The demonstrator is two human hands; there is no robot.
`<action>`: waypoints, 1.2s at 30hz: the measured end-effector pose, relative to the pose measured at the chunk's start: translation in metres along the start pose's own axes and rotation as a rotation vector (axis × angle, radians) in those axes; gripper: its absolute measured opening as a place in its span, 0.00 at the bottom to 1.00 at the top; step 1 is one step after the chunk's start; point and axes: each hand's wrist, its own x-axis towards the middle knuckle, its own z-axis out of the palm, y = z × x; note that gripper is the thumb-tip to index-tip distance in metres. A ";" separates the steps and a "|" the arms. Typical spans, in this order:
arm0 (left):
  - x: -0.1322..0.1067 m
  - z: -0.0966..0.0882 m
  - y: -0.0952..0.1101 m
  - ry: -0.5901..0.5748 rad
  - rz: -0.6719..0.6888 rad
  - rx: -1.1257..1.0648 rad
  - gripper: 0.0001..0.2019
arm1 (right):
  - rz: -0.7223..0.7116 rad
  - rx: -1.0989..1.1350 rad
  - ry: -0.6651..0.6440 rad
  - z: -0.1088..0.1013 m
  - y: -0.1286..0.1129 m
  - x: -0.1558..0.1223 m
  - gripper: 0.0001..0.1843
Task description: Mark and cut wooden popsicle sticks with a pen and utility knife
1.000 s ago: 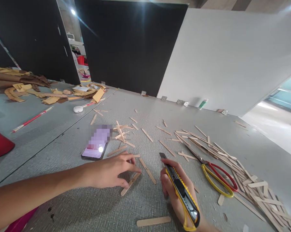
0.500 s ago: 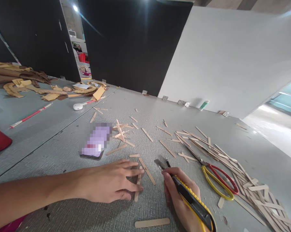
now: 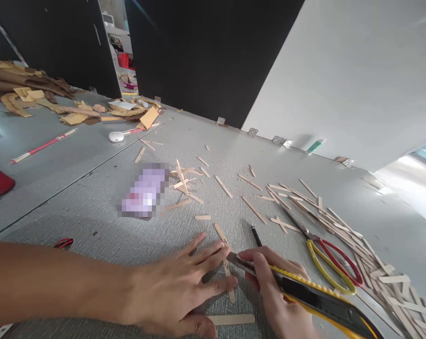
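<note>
My left hand [image 3: 184, 287] lies spread on the grey textured surface, its fingers over a marked wooden craft stick [image 3: 231, 293]. Another marked stretch of craft stick [image 3: 220, 234] shows above the fingertips; I cannot tell whether both belong to one stick. My right hand [image 3: 278, 289] is wrapped round a yellow and black utility knife [image 3: 315, 292]. Its blade tip is close by the left fingertips, at the marked wood. By the left thumb lies an unmarked craft stick [image 3: 236, 319]. A dark, thin, pen-like object [image 3: 256, 236] lies just beyond my right hand.
Scissors [image 3: 310, 238] with red and yellow handles lie to the right, beside a heap of craft sticks [image 3: 368, 268]. A blurred-out phone [image 3: 145, 193] and cut stick pieces [image 3: 183, 181] lie ahead. Cardboard scraps [image 3: 82, 110] sit far left. Black [image 3: 206, 56] and white panels [image 3: 340, 84] stand behind.
My left hand has shifted right and nearer, onto the marked wood. The knife has swung left, bringing its blade to the left fingertips. The view has tilted down slightly.
</note>
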 end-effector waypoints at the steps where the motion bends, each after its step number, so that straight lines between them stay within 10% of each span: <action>1: 0.000 0.001 0.000 0.013 0.003 0.001 0.35 | -0.015 -0.046 0.000 0.001 -0.001 0.000 0.22; 36: 0.005 0.006 0.005 -0.026 -0.054 0.164 0.35 | -0.157 0.115 -0.049 0.015 -0.003 0.006 0.17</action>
